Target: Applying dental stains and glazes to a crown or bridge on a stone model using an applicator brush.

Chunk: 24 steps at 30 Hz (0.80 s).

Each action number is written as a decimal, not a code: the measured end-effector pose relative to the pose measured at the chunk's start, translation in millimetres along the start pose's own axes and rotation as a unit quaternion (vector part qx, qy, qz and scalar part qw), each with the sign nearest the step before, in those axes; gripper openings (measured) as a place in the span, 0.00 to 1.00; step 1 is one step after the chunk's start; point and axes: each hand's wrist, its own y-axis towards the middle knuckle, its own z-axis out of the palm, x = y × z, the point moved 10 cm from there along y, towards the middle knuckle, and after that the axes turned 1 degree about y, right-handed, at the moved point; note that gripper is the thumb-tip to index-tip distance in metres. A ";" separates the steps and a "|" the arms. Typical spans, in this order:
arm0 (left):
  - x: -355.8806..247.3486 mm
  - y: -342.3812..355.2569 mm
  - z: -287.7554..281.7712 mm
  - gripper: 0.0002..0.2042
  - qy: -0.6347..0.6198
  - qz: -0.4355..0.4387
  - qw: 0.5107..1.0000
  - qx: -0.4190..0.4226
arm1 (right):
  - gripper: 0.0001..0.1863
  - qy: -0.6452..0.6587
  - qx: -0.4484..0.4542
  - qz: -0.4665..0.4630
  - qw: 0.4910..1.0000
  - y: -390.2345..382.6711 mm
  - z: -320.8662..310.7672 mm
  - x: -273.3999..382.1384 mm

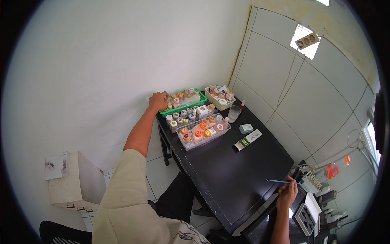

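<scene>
- While the left forearm (pixel 139 134) stretches along the far left edge of the black table (pixel 227 175), the left hand (pixel 157 101) bends its fingers down at the left end of a green plastic basket (pixel 184 108); whether they are closed on the small orange-capped jar (pixel 167 99) beside them, I cannot tell.
- That jar looks light, probably rigid and smooth; I would take it by the sides of its cap, since its neighbours crowd it.
- Nearer the person, a clear plastic basket (pixel 209 139) holds more jars (pixel 198 135).
- Farther back, a cream basket (pixel 217 105) stands packed, a translucent cup (pixel 234 114) just beside it.
- At the right, a slim blue tool (pixel 278 181) points its bent tip leftward against the tabletop, the fingers of the right hand (pixel 287 194) pinched together on its shaft. It seems light and stiff, perhaps slippery; mid-shaft looks the surest hold, the fine tip the likeliest part to suffer.
</scene>
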 end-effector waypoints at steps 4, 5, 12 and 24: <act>-5.3 -7.1 -2.1 0.19 -0.039 -0.004 0.999 -0.010 | 0.18 -0.005 0.003 0.003 1.000 -2.4 -1.5 0.3; 0.1 -6.6 -5.0 0.18 -0.072 -0.010 0.997 -0.022 | 0.18 -0.001 0.005 0.005 1.000 -2.7 0.1 -0.8; -17.4 -14.0 -60.7 0.13 -0.303 0.068 0.930 -0.199 | 0.18 -0.008 0.001 0.016 1.000 -3.3 2.7 -5.2; -282.6 -108.6 -25.4 0.18 -0.864 0.044 0.473 0.167 | 0.19 -0.027 0.019 0.036 0.999 -7.4 16.7 4.7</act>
